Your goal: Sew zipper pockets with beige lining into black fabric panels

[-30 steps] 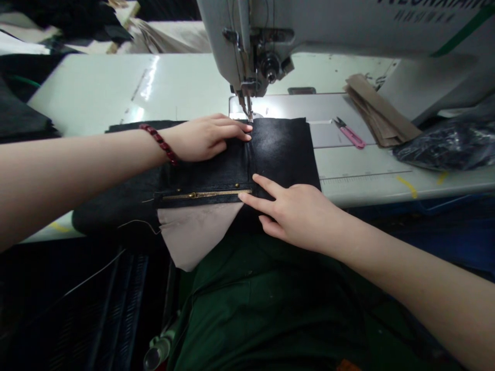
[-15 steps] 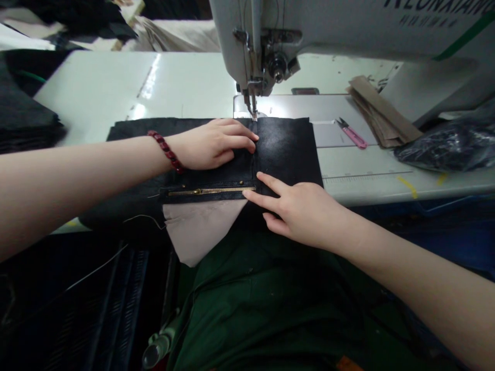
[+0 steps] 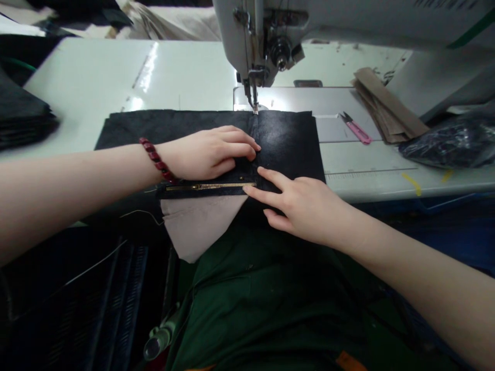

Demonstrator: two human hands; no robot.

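Note:
A black fabric panel (image 3: 288,141) lies on the sewing machine's bed, its far edge under the needle (image 3: 255,100). A brass zipper (image 3: 209,186) runs along its near edge, with a pale lining piece (image 3: 197,224) hanging below. My left hand (image 3: 211,153), a red bead bracelet at its wrist, lies flat on the fabric left of the seam line, fingers stretched out. My right hand (image 3: 299,203) rests at the fabric's near edge, two fingers extended and pressing beside the zipper's right end.
The sewing machine head (image 3: 270,36) stands above the white table (image 3: 185,77). Pink thread snips (image 3: 358,130) and a stack of brown paper pieces (image 3: 386,111) lie to the right, beside a dark shiny bag (image 3: 452,141). Dark folded fabric (image 3: 23,121) sits at the left.
The fabric has slid away from me under the needle, and both hands have travelled forward with it. More of the panel now shows to the left.

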